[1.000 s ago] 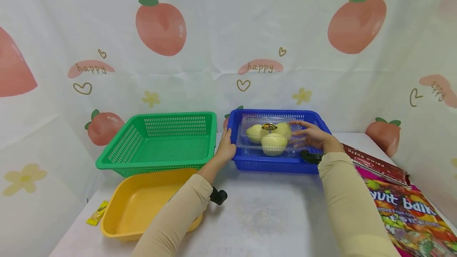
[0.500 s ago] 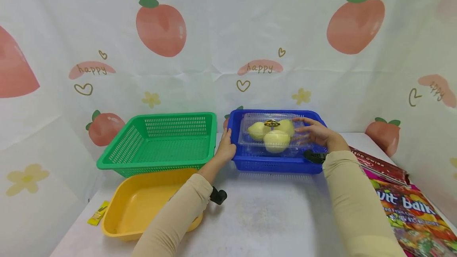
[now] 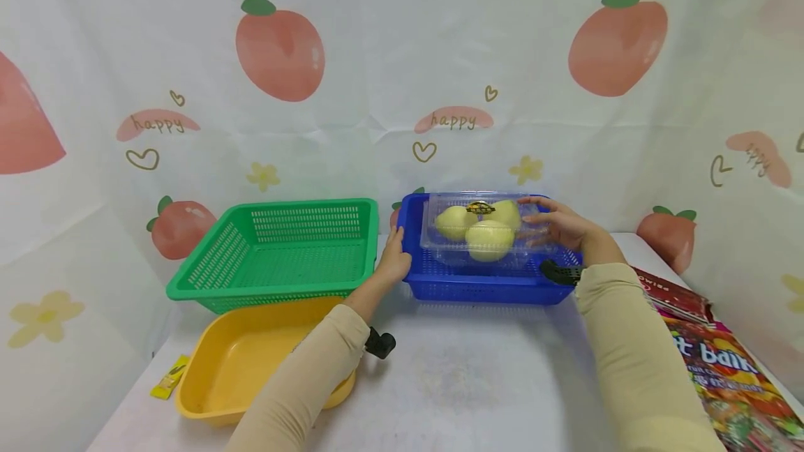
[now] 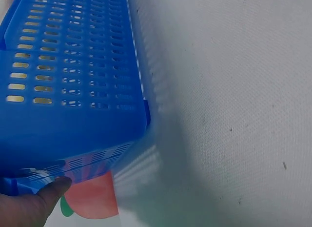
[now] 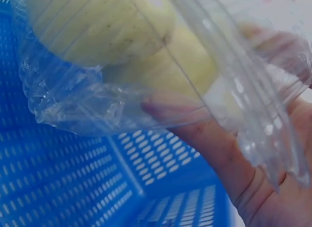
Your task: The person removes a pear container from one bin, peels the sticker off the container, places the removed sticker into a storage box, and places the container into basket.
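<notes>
In the head view a clear plastic clamshell box with a black label holds three pale yellow-green round fruits. My right hand grips the box by its right end, with fingers and thumb around the clear plastic in the right wrist view. Beneath it is the blue slotted basket, and the box hangs over its opening, tilted with its far edge up. My left hand holds the basket's left rim. One digit of that hand touches the basket's end wall in the left wrist view.
A green slotted basket stands to the left, with a yellow basin before it. Beside the basin lies a small yellow packet. At the right are a dark red package and a colourful candy bag.
My right hand has raised the clamshell box and shifted it slightly rightward, with the fruits inside. My left hand has stayed at the blue basket's left rim.
</notes>
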A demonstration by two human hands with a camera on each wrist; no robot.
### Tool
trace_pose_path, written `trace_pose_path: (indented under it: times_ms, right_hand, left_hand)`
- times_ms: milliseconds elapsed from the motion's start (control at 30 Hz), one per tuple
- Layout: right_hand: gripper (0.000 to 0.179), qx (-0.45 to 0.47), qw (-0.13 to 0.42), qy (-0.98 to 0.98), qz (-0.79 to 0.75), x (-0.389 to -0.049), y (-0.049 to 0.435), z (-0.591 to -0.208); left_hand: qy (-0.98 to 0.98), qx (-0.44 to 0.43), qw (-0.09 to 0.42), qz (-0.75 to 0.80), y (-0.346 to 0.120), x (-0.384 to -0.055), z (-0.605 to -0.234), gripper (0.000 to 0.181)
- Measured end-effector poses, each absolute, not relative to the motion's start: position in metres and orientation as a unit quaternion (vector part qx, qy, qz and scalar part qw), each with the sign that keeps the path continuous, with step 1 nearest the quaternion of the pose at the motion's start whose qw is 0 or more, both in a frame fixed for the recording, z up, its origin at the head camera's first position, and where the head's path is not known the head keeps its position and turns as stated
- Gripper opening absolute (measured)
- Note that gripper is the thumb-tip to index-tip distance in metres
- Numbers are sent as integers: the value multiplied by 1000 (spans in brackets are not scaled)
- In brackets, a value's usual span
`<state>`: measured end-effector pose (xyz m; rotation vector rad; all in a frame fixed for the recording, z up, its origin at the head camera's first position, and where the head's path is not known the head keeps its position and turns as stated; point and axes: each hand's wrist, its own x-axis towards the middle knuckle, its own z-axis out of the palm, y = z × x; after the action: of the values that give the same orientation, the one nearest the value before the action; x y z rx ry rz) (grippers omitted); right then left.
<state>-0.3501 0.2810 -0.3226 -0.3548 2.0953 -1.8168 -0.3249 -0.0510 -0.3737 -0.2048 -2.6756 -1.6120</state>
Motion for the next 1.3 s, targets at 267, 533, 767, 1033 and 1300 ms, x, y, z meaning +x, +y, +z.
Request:
trace_pose_path:
  times_ms: [267, 533, 767, 1033, 1300]
  right_hand:
    - [46, -144, 167, 740, -635, -347, 281, -312]
    - [44, -145, 169, 740, -634, -333, 282, -298]
    - [43, -153, 165, 740, -633, -322, 283, -292]
    - [45, -163, 161, 738, -635, -307, 271, -287]
    - [50, -209, 152, 733, -630, -294, 270, -290]
  left_hand:
    - [-851, -70, 2, -520, -52, -324, -373, 66]
    - [-812, -26, 38, -582, -52, -324, -364, 59]
    - [-756, -54, 30, -651, -48, -318, -341, 59]
    - [-685, -124, -55, -716, -39, -303, -323, 64]
    - [-678, -108, -39, -726, -34, -283, -314, 63]
